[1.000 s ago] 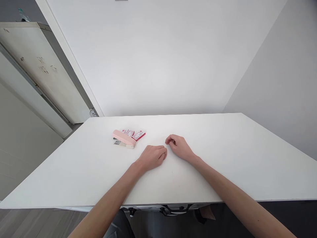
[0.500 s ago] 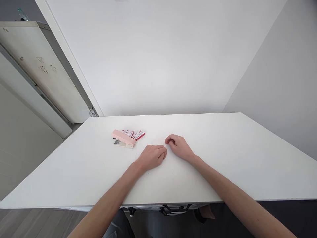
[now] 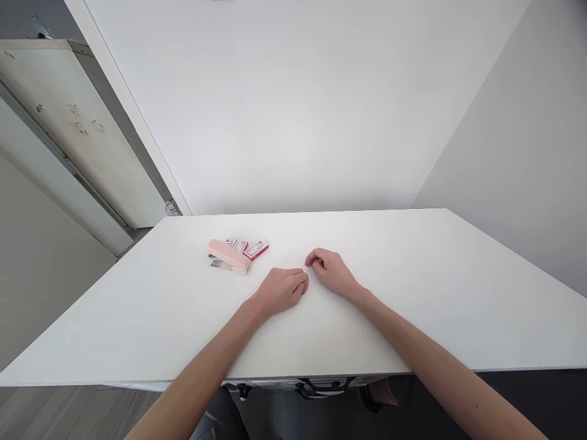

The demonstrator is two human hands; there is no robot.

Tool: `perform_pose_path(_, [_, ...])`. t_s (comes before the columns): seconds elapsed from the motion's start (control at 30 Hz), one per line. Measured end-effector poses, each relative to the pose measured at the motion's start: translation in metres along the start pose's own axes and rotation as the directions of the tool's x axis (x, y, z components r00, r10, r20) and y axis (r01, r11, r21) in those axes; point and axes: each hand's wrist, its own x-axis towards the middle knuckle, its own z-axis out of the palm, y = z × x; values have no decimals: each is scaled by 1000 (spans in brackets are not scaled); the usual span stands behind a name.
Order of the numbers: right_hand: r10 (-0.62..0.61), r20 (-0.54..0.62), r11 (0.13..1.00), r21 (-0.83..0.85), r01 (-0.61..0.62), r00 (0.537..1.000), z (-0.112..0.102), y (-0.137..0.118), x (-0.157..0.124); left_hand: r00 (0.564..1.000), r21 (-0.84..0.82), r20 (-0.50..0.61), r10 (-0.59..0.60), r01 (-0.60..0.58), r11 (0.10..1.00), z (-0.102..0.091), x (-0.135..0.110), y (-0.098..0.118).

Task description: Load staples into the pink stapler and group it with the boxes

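My left hand rests on the white table with its fingers curled in; nothing shows in it. Just to the right, my right hand lies on its side, fingers loosely bent inward towards the thumb, with nothing visible in them. The two hands almost meet but a small gap stays between them. Beyond and left of my left hand sits a pink stapler with a pale base, untouched. Behind it are small red-and-white boxes; the right one lies at an angle, while another box is partly hidden by the stapler.
A white wall rises behind the table's far edge. To the left stands a worn pale cabinet past a door frame. Black handle-like parts show below the table's near edge.
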Motion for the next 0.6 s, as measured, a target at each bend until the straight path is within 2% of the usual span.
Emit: perform_pose_path(0.6, [-8,0,1000,1,8,1000,0,0,0,1000,-7,-2,-7,7,1000,-1,0,0])
